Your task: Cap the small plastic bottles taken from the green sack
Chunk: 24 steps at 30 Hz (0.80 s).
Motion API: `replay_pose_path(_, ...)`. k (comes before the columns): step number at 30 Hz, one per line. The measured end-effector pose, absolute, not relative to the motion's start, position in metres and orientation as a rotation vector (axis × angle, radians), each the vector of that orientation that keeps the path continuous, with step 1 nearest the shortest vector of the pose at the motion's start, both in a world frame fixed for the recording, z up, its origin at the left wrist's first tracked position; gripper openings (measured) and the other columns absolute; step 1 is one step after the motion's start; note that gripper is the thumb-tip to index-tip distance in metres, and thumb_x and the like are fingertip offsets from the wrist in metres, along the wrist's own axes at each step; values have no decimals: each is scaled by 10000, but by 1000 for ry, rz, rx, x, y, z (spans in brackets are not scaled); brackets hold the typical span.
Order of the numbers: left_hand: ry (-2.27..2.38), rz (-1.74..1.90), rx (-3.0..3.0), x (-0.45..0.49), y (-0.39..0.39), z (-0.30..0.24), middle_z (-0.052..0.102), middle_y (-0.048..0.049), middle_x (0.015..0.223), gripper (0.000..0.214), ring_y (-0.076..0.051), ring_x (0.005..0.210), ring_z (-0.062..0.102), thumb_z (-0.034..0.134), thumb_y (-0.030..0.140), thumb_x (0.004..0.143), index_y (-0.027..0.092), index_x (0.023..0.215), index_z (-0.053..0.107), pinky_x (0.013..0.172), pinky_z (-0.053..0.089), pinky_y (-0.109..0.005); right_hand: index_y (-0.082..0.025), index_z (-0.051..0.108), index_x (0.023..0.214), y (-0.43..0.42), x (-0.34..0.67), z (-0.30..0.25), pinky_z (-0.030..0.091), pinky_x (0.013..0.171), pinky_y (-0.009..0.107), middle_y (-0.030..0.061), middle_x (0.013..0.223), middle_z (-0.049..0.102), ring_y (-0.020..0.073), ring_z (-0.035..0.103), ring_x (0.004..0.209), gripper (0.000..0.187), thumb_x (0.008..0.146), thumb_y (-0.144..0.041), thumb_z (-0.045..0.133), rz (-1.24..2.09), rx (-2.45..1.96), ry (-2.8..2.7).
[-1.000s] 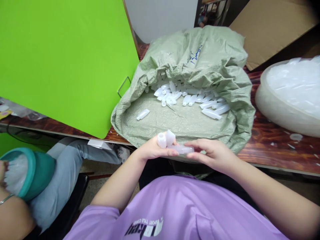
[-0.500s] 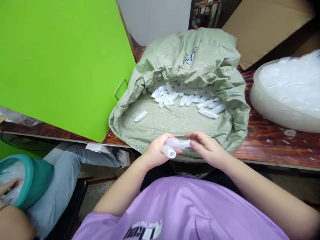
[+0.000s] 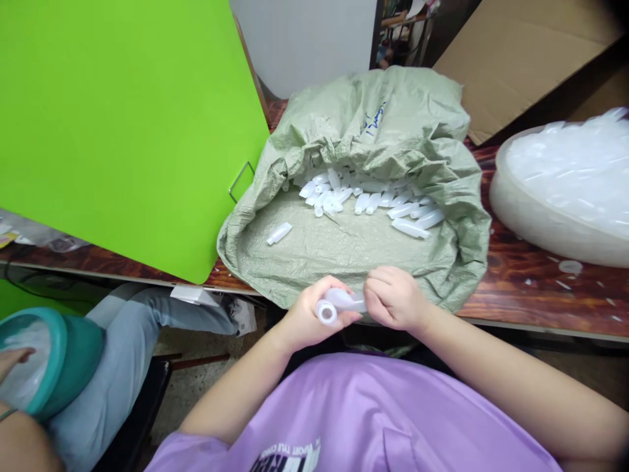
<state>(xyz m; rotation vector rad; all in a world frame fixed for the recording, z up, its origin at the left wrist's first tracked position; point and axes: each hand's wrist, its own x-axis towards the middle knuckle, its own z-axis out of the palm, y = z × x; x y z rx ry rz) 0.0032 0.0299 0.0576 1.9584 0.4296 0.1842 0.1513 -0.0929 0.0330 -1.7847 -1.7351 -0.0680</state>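
Note:
In my left hand (image 3: 305,316) are white translucent plastic bottles (image 3: 343,299), seemingly two: the round open end of one faces me, and another lies crosswise toward the right. My right hand (image 3: 397,299) is closed around that one's narrow right end, and its fingers hide the tip. Both hands are over the near edge of a pale green woven sack (image 3: 339,255). Inside the sack's mouth, many similar small white bottles (image 3: 411,227) are piled toward the back. A single bottle (image 3: 279,233) lies apart at the left.
To the right stands a large translucent tub (image 3: 535,226) heaped with white plastic pieces. A green board (image 3: 147,131) is at left, a cardboard box (image 3: 525,59) behind. Lower left, another person's hand (image 3: 17,359) reaches into a teal bucket (image 3: 73,360). Scraps lie on the wooden table (image 3: 521,288).
My right hand has gone from loosely open fingers at the bottle's end to a closed grip on it. The bottle's open end in my left hand now faces me more directly.

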Motion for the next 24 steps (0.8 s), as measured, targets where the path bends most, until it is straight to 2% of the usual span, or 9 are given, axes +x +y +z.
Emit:
replay_pose_path(4,405,332,1969,-3,26,51,594,-33,919,205,-138,816,559,643,287,729,172,807,493,737,443,-253,-187,307,517,-76,138,29,280,528,265,-1,516,371,114,375,510,398,869,-368,270,573,-1857,-1234)
replay_pose_path(7,381,361,2024,-7,27,43,573,-29,900,137,-126,779,540,610,221,739,174,783,488,721,439,-248,-187,284,516,-68,130,25,273,499,249,-18,492,330,103,347,486,416,855,-426,264,848,-1887,-1051)
replay_pose_path(9,371,364,2054,-11,30,40,563,-29,873,115,-127,770,529,598,194,740,173,773,489,715,435,-250,-182,312,508,-66,129,27,270,488,246,-21,478,347,101,349,473,431,857,-433,285,895,-1907,-1063)
replay_pose_path(12,330,391,2083,-20,36,41,548,-37,892,99,-134,820,526,592,180,743,169,770,498,759,428,-260,-169,463,575,-60,135,39,326,541,246,-6,562,492,116,441,540,483,886,-491,284,976,-1866,-1265)
replay_pose_path(15,315,262,2084,-36,40,45,560,-40,929,110,-140,851,534,609,190,728,164,780,516,782,426,-263,-187,576,812,-38,157,51,390,622,253,23,751,602,141,537,677,511,927,-508,195,796,-1963,-1471)
replay_pose_path(17,373,49,2038,-47,38,44,587,-35,898,155,-136,795,543,631,229,717,160,821,539,729,434,-255,-192,581,934,-14,181,53,408,637,263,53,870,622,167,565,756,424,927,-470,262,462,-2241,-1505)
replay_pose_path(19,445,-161,1950,-55,36,40,610,-34,864,225,-132,745,548,648,274,708,150,876,562,671,432,-243,-170,571,1050,14,204,48,413,719,307,117,1025,594,225,561,894,307,894,-366,392,307,-2368,-1474)
replay_pose_path(21,467,-256,1865,-56,32,33,625,-41,852,281,-134,734,556,661,308,701,136,907,574,649,429,-237,-152,541,1144,40,223,38,406,788,342,162,1134,542,266,531,999,332,879,-316,429,251,-2422,-1456)
replay_pose_path(24,419,-203,1860,-46,26,25,631,-65,915,362,-159,794,573,697,354,673,132,935,582,699,442,-261,-109,526,1183,68,236,22,399,825,378,204,1148,520,305,516,1036,395,862,-334,475,242,-2465,-1442)
